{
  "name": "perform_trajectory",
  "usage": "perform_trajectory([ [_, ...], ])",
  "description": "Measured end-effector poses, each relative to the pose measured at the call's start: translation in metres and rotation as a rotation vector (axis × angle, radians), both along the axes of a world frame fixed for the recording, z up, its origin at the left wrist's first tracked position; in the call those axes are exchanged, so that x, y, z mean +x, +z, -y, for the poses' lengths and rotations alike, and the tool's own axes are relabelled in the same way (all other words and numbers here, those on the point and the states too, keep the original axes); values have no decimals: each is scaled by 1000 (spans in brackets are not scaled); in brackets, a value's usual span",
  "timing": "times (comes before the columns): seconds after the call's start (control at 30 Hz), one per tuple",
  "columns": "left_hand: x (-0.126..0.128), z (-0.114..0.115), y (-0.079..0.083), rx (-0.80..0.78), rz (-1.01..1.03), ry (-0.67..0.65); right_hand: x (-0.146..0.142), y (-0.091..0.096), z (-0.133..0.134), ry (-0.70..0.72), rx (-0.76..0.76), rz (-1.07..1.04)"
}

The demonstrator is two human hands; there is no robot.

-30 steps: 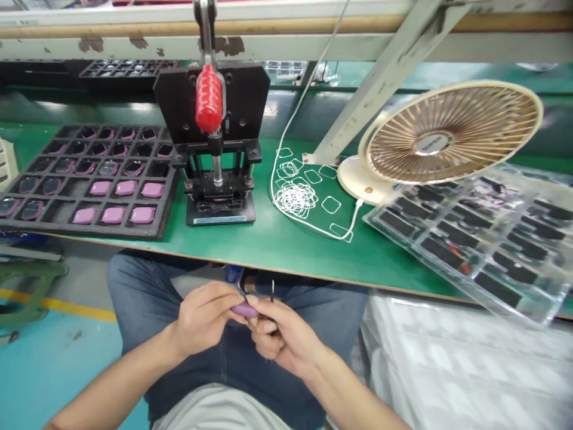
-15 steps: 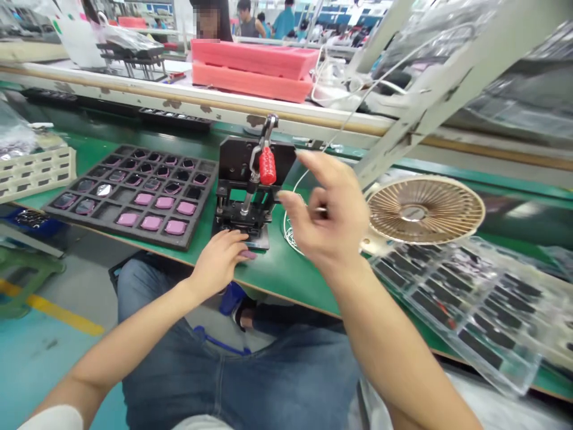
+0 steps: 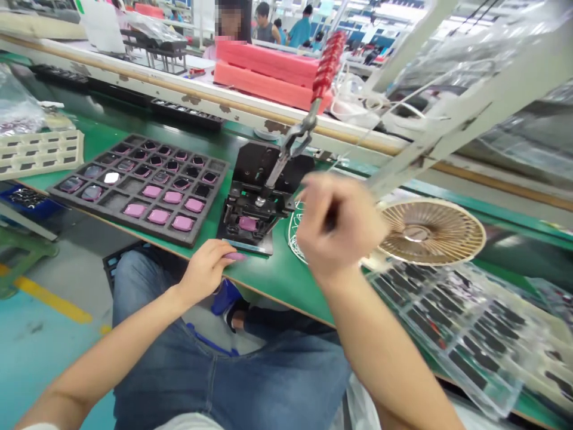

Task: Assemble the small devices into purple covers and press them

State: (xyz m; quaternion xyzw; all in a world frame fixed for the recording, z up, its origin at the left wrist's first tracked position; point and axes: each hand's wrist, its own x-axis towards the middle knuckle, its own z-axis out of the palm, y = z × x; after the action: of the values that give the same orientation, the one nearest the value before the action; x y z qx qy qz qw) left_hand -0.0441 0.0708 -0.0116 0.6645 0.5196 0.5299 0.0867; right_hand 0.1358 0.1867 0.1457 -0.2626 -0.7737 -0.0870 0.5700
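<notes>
One rounded purple case (image 3: 235, 256) we pinch in our left hand (image 3: 206, 267), probably handy by the black metal press (image 3: 250, 162), blurry right hand (image 3: 342, 221) curled, can't tell on what.

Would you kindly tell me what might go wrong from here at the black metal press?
The left hand is close to the black metal press; it might get pinched if the raised red ribbed handle came down.
The purple rounded-rectangular piece in the press could be marked if it sits crooked, which is too small to judge.
The slim purple piece in the left hand might drop past the front edge of the green tabletop.
</notes>
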Motion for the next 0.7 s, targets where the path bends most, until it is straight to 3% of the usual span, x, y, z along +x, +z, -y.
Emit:
perform_trajectory([
  [0.13,-13,35,-2,-87,172,101,12,-98,4,53,-299,432],
  [0.2,-15,45,-2,-138,231,98,8,-123,-4,-22,-431,600],
  [0.3,-15,47,4,-146,224,100,-5,-125,-22,-128,-545,779],
  [0.43,-14,28,18,-17,70,177,-14,-113,-32,-145,-575,829],
  [0.57,-9,-11,22,115,-202,208,0,-118,-14,-95,-473,689],
  [0.7,3,-58,17,66,-344,114,34,-123,20,-79,-308,428],
])
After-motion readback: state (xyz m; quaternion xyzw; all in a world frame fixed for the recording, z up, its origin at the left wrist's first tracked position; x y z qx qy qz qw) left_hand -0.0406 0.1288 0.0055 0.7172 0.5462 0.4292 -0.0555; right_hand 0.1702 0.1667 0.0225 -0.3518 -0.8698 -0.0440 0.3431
